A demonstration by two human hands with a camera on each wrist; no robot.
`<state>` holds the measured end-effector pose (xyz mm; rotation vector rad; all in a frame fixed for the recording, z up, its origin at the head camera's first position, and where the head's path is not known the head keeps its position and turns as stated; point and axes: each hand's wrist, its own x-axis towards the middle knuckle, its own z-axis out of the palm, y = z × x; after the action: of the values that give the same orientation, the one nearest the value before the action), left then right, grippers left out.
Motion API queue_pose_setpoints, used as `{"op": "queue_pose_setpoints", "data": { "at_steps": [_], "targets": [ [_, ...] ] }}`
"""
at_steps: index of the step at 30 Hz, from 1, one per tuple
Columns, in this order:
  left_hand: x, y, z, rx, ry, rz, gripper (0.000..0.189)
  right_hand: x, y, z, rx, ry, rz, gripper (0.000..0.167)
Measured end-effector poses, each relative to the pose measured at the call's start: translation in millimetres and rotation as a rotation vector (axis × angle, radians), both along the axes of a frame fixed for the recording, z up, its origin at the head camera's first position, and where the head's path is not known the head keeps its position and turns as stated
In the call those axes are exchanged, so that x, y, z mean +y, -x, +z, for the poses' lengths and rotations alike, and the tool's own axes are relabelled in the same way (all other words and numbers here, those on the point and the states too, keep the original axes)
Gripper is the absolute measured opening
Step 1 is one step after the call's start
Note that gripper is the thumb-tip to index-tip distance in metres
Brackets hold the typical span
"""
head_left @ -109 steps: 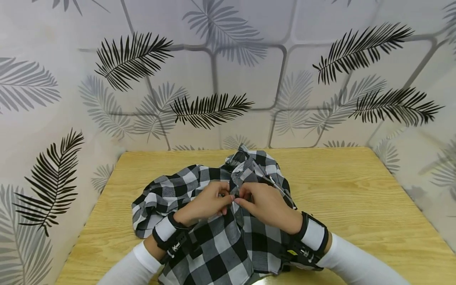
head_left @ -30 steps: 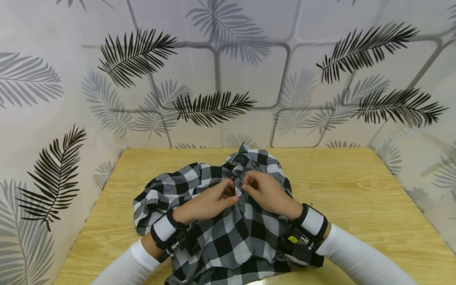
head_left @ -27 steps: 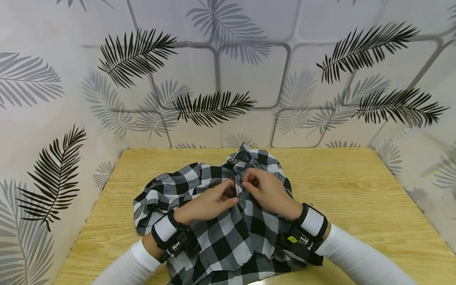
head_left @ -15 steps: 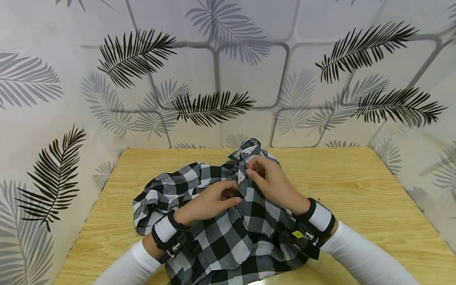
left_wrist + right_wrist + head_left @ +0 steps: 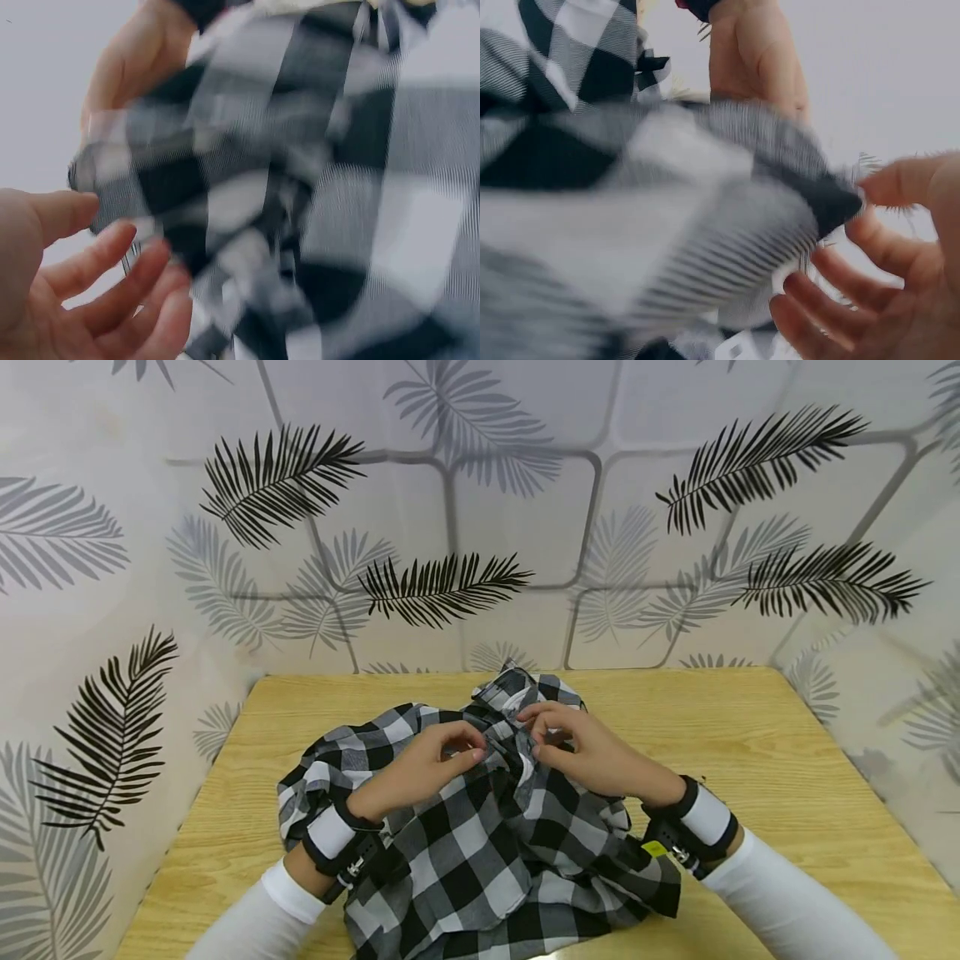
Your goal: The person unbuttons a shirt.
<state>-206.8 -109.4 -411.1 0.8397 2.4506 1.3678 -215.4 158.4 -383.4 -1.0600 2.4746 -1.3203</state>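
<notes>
A black, white and grey checked shirt [image 5: 480, 852] lies bunched on the table, its collar [image 5: 510, 689] toward the far edge. My left hand [image 5: 423, 768] hovers over the left side of the front, thumb and fingertips close together beside the cloth. In the left wrist view, the fingers of that hand [image 5: 97, 277] are spread apart, right at a blurred fold. On the other side of the front, my right hand [image 5: 592, 752] holds the cloth. The right wrist view has its thumb and forefinger pinching a dark corner of the shirt [image 5: 836, 202], the other fingers loosely bent.
The pale wooden table [image 5: 750, 777] extends on both sides of the shirt. Behind it stands a light wall covering [image 5: 517, 535] printed with black and grey leaves. Both wrists wear black and white straps with small devices [image 5: 678, 852].
Both hands have drawn apart: the left has shifted up and left, the right slightly right and down from the collar. The shirt's front has folded over between them, and the collar has sunk.
</notes>
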Motion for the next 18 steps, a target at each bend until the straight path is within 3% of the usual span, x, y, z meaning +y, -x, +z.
{"op": "queue_pose_setpoints", "data": {
  "at_steps": [2, 7, 9, 11, 14, 18],
  "targets": [
    [-5.6, 1.5, -5.2, 0.006, 0.081, 0.034, 0.034, 5.3, 0.4, -7.3, -0.042, -0.017, 0.094, 0.018],
    [-10.4, -1.1, -22.5, -0.031, 0.304, -0.01, 0.071, 9.3, -5.0, -29.6, -0.164, -0.125, 0.29, 0.023],
    [-11.9, -2.8, -27.9, -0.026, 0.361, -0.024, 0.075, 8.7, -10.7, -37.0, -0.172, -0.197, 0.355, 0.024],
    [-14.3, -3.9, -31.0, -0.037, 0.387, -0.053, 0.067, 8.0, -17.9, -42.2, -0.163, -0.269, 0.417, 0.023],
    [-18.9, -5.4, -31.7, -0.08, 0.374, -0.194, 0.046, 6.7, -29.9, -45.1, -0.166, -0.359, 0.53, 0.022],
    [-22.8, -8.5, -27.4, -0.274, 0.351, -0.501, 0.026, 4.8, -44.7, -41.3, -0.289, -0.461, 0.688, 0.017]
  ]
}}
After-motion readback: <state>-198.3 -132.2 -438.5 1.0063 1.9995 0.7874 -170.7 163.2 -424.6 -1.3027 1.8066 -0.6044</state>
